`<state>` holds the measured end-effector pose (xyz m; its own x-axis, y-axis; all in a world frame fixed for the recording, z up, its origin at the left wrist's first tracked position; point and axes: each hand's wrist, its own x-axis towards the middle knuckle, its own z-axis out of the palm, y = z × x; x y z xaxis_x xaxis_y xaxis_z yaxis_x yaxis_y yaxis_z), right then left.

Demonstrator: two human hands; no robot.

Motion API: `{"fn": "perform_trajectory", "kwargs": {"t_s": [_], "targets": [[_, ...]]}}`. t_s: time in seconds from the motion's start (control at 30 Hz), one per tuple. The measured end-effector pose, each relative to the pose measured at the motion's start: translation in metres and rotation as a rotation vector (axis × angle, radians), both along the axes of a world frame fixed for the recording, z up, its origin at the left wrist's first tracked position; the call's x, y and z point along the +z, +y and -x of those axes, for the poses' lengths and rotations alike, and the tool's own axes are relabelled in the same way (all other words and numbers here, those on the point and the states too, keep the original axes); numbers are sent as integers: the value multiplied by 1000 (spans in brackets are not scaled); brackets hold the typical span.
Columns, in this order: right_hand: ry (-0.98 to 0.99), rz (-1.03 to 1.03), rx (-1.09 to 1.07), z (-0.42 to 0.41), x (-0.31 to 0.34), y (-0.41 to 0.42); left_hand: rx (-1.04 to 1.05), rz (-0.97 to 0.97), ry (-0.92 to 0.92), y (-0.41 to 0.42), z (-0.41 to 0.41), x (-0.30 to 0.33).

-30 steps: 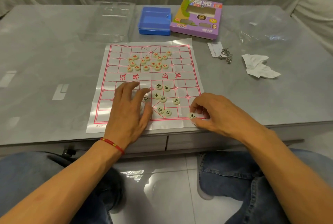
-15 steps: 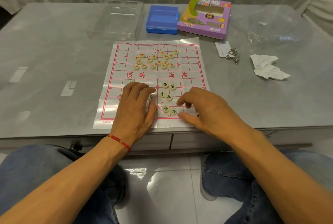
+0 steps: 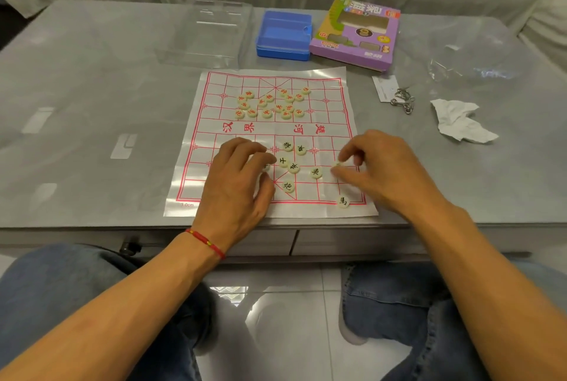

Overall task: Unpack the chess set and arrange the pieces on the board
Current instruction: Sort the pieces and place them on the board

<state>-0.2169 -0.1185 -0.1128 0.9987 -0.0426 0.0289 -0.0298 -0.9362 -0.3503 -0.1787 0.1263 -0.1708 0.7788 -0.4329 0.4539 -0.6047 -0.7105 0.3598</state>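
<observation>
Two clusters of cream discs, red-lettered pieces (image 3: 271,103) far, right hand (image 3: 385,172) fingers pinching one, left hand (image 3: 237,179) flat, relaxed

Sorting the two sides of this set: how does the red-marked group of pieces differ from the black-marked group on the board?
The red-marked pieces lie bunched on the board's far half, untouched. The black-marked pieces lie looser on the near half, between both hands. One black piece already sits at the near right corner; no red one sits at an edge. Both groups are small pale round discs.
</observation>
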Motion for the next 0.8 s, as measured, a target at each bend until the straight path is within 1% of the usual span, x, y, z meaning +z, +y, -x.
{"fn": "perform_trajectory", "kwargs": {"t_s": [0.07, 0.1, 0.2, 0.33, 0.53, 0.8], "targets": [[15, 14, -90, -5, -3, -15, -17, 4, -7, -4, 2, -1], [38, 7, -102, -8, -6, -18, -24, 5, -6, -5, 2, -1], [88, -16, -70, -15, -15, -12, -50, -39, -17, -9, 2, -1], [112, -12, -50, -18, -10, -11, -125, -124, -71, -15, 5, 3], [167, -58, 37, -8, -8, -16, -106, -67, -39, -18, 3, 1], [120, -13, 52, -11, -12, -13, -107, -32, 10, -16, 2, -3]]}}
